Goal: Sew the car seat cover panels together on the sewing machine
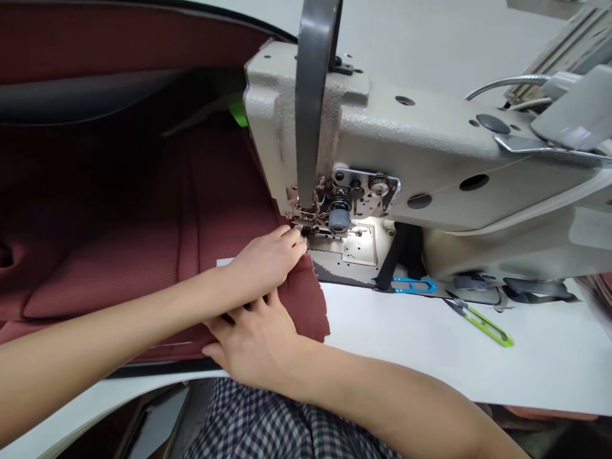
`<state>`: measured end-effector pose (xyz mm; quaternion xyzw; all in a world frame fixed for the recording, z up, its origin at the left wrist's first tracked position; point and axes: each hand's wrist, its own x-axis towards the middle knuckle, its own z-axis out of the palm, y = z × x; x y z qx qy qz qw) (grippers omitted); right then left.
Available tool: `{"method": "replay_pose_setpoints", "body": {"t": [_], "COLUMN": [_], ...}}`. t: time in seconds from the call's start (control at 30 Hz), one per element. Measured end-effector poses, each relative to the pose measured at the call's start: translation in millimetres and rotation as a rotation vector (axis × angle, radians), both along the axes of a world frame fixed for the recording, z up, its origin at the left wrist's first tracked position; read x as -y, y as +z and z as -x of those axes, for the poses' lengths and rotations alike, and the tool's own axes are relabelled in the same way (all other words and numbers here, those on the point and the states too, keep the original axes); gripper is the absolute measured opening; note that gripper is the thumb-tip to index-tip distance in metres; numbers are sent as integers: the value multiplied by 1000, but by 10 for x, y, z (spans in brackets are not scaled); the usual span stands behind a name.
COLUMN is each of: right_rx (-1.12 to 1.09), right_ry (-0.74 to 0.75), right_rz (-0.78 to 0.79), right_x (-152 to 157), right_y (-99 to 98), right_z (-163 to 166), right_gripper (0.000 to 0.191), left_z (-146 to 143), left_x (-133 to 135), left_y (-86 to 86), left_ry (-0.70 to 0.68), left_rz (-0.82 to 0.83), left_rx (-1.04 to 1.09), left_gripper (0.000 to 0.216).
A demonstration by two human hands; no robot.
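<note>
A maroon padded fabric cover lies under the sewing machine's needle area, its edge reaching the presser foot. My left hand is right at the foot, fingers closed together on the fabric's edge; their tips are partly hidden. Below the left forearm, my right hand lies on the fabric with its thumb stretched out and fingers apart, some of them hidden under the left wrist. A maroon flap extends to the right of both hands.
The sewing machine spans the upper right, with a dark grey bar in front of its head. Blue thread snips and green thread snips lie on the white table. A black strip hangs by the machine bed.
</note>
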<state>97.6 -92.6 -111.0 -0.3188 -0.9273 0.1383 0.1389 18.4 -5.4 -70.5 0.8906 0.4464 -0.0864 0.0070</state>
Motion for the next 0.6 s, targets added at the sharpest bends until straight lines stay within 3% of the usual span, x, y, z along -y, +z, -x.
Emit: {"method": "replay_pose_setpoints", "body": {"t": [0.23,0.43,0.6], "right_rx": [28,63,76], "right_ry": [21,28,-55], "right_rz": [80,72,106], "right_x": [-88,-105,-133], "right_y": [2,42,16], "right_z": [25,16,252], "right_gripper": [47,69,69], "left_z": [5,194,120], "left_x": [-29,-91,-77], "left_y": [-1,-9,41], "left_ry": [-18,-131,-118], "left_rz": [-26,-135,14], "left_rx": [-40,97,104], "left_gripper": [38,43,37]}}
